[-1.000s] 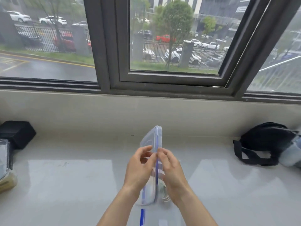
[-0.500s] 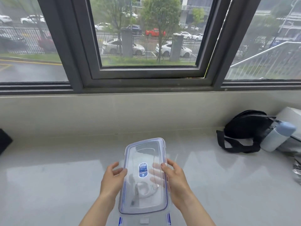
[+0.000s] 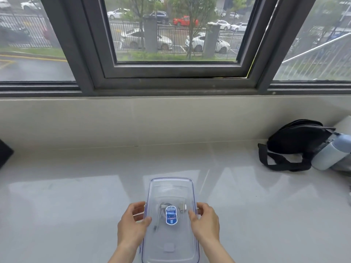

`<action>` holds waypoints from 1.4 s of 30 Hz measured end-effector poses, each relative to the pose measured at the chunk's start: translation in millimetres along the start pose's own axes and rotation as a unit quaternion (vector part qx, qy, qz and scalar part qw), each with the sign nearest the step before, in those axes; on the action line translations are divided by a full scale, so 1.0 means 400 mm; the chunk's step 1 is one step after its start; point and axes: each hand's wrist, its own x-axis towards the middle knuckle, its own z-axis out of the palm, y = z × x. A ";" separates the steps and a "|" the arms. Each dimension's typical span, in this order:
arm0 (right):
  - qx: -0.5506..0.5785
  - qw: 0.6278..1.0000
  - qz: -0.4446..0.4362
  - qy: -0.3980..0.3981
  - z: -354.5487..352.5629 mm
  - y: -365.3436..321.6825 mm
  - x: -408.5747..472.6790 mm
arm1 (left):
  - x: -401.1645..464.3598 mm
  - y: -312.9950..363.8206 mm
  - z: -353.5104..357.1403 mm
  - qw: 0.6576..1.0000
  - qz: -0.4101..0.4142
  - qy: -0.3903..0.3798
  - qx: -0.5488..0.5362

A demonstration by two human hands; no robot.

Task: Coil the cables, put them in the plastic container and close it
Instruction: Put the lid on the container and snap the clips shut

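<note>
A clear rectangular plastic container [image 3: 171,188] with blue-edged rim stands on the pale counter in front of me, its long side pointing away. Its transparent lid [image 3: 169,242], bearing a small blue oval label [image 3: 171,215], lies flat on top. Coiled white cables [image 3: 164,210] show through the lid inside the box. My left hand [image 3: 133,224] holds the lid's left edge, thumb on top. My right hand [image 3: 205,223] holds the right edge the same way. The near end of the container runs out of the frame.
A black strapped bag [image 3: 292,147] and a pale blue bottle [image 3: 330,154] lie at the right by the wall. A dark object [image 3: 4,152] sits at the left edge. The counter [image 3: 76,205] ends at a low wall under the window.
The lid, held upright on edge a second ago, has been turned flat and lowered onto the container. Both hands stayed on its sides.
</note>
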 end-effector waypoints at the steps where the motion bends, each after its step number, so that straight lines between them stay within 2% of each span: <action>1: -0.004 1.000 0.003 -0.002 0.003 0.001 -0.001 | 0.001 -0.005 0.002 1.000 0.003 -0.001 0.006; 10: 0.041 0.997 0.053 -0.039 0.028 0.035 -0.017 | 0.003 -0.051 0.011 0.999 0.023 -0.010 0.043; 26: 0.147 0.973 0.152 -0.092 0.041 0.033 0.041 | 0.055 -0.084 0.041 0.999 0.042 -0.003 0.028; 30: 0.159 0.965 0.167 -0.121 0.044 0.016 0.096 | 0.086 -0.071 0.046 0.999 -0.024 -0.010 -0.020; 36: 0.188 0.947 0.213 -0.151 0.037 -0.006 0.152 | 0.149 -0.041 0.028 0.984 -0.133 -0.090 -0.080; 42: 0.190 0.943 0.234 -0.141 0.042 -0.026 0.189 | 0.187 -0.025 0.032 0.985 -0.155 -0.055 -0.059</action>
